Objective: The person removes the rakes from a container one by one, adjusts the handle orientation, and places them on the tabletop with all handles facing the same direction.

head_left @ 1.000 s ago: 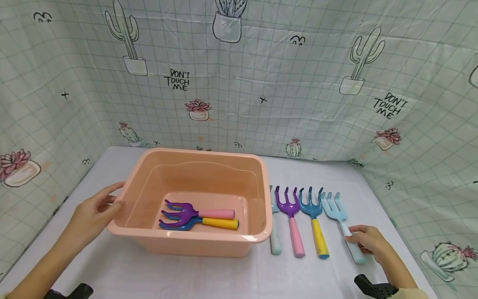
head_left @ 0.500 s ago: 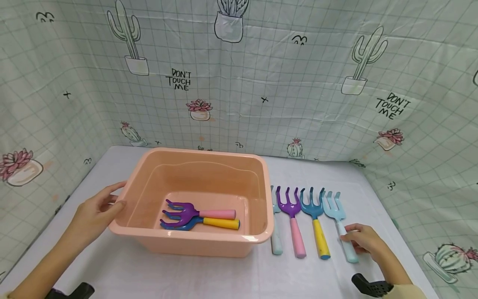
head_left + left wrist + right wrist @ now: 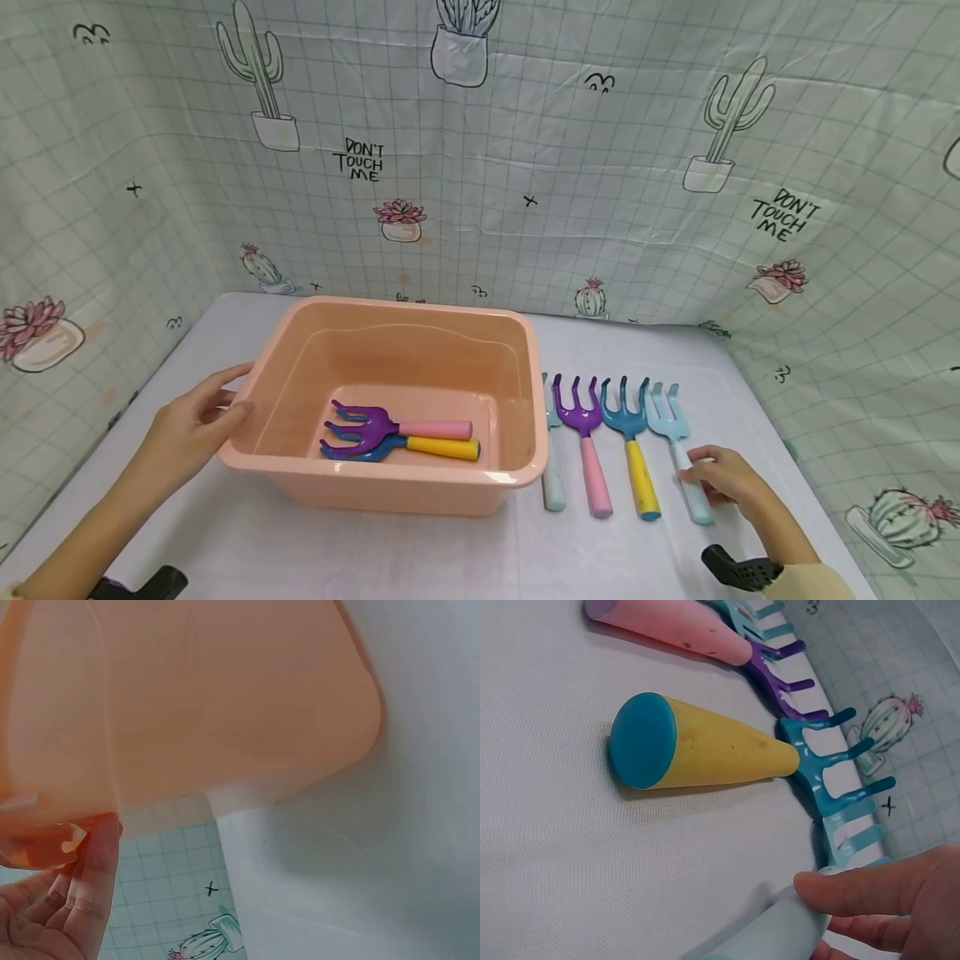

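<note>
On the left, my left hand (image 3: 183, 429) holds the rim of a peach plastic tub (image 3: 375, 487); its fingertips (image 3: 101, 840) show under the edge in the left wrist view. Inside the tub lie a purple hand fork with a pink handle (image 3: 435, 429) and, partly beneath it, a blue one with a yellow handle (image 3: 446, 448). At the right end of a row, my right hand (image 3: 731, 477) pinches the handle of a light blue hand fork (image 3: 667, 421) between thumb and fingers. That fork's tines point away, close beside the tines of the blue fork (image 3: 624, 412).
Beside the tub's right wall lie a purple fork with a pink handle (image 3: 595, 479) and another light blue fork (image 3: 553, 479), partly hidden by the rim. A grid-patterned cloth with cactus drawings (image 3: 480, 150) encloses the white table (image 3: 420, 558) at the back and sides.
My right hand has shifted left with the light blue fork, bringing it nearer the blue and yellow fork. The left hand and the tub stay in place.
</note>
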Available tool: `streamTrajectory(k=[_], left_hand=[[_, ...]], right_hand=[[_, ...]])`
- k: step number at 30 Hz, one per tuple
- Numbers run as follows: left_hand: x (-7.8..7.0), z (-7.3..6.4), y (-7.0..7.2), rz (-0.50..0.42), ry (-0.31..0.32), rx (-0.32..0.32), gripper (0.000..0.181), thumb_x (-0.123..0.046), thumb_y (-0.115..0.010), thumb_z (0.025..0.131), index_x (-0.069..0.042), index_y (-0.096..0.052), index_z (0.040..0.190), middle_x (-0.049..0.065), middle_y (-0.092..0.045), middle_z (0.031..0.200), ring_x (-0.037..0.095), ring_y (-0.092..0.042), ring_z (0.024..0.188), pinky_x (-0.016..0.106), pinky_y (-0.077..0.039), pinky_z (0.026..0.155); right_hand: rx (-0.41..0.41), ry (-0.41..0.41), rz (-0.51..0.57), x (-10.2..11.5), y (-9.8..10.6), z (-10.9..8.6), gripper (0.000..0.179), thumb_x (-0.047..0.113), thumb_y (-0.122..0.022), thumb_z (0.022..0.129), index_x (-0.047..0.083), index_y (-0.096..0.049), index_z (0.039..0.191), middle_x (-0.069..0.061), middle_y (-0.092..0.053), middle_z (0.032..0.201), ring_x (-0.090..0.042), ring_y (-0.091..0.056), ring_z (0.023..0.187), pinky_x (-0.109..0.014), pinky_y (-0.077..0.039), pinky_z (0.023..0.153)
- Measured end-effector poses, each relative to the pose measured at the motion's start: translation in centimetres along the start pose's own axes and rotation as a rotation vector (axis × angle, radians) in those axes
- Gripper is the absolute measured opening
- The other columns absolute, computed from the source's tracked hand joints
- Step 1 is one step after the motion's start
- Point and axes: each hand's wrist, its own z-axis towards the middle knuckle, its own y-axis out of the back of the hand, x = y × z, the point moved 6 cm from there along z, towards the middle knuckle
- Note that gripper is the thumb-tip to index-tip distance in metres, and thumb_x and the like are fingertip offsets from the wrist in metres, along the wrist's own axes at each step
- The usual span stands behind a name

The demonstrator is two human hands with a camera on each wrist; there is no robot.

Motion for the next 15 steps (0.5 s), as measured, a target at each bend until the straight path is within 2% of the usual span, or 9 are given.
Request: streamTrajectory(k=[10,15], left_hand=[[0.2,0.0,-0.1,-0.005,0.027,0.028,0.051,-0.020,-0.054,0.093,-0.001,-0.039,0.139,0.028,-0.062,0.106,-0.014,-0.052,0.070,0.022,-0.046,0.056],[0.1,0.1,-0.1,-0.011,0.025,0.016,0.051,-0.019,-0.054,0.093,-0.001,-0.040,0.138,0.028,-0.062,0.106,-0.014,-0.052,0.070,0.021,-0.046,0.056]], right_hand=[[0.029,0.004,-0.041,0.4,0.0,-0.1,0.059,0.022,-0.066,0.081,-0.010,-0.040,0.125,-0.020,-0.052,0.094,-0.024,-0.048,0.080,-0.025,-0.045,0.061],[0.062,0.040,-0.089,1.3,0.7,-0.6,0.067,0.027,-0.067,0.082,-0.011,-0.036,0.128,-0.030,-0.050,0.111,-0.032,-0.050,0.091,-0.035,-0.049,0.074]])
